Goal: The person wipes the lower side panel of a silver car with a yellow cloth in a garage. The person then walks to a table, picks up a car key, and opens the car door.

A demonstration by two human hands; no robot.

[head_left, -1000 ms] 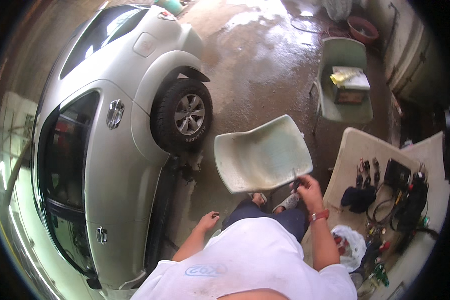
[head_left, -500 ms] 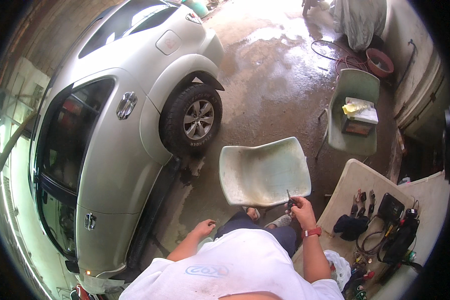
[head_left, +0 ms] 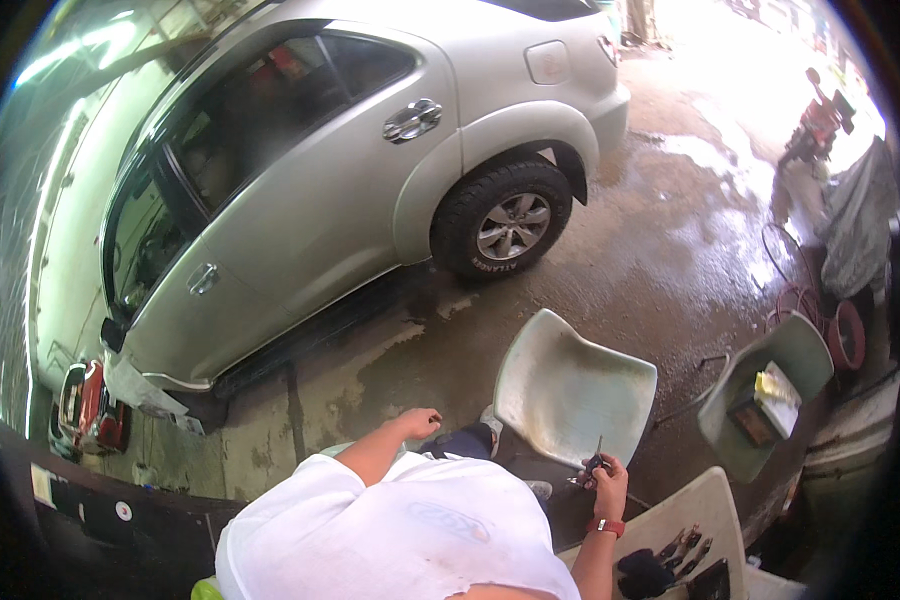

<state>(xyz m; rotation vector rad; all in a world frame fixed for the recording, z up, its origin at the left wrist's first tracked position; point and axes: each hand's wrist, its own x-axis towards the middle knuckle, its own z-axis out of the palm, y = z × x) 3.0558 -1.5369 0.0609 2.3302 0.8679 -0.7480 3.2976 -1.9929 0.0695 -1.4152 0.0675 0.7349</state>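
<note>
My right hand (head_left: 610, 480) is closed round what looks like a car key (head_left: 596, 462), dark at its head with a thin blade pointing up. It hovers by the front edge of a worn, pale plastic chair (head_left: 578, 390). Over my lap, to the left, my left hand (head_left: 417, 423) is held out with loosely bent fingers and nothing visible in it. The silver car (head_left: 320, 220) stands beyond it, its doors closed. A red watch (head_left: 608, 526) is on my right wrist.
At the right, a second chair (head_left: 722, 420) bears a boxy dark and white object (head_left: 765, 405). A pale table (head_left: 715, 510) with several small tools and a dark cloth (head_left: 645, 575) is close to my right arm. The rear wheel (head_left: 510, 225) stands on wet floor.
The view has swung left, so the car fills more of it and the chairs and table sit further right. The key stays in my right hand; my left hand is still held out.
</note>
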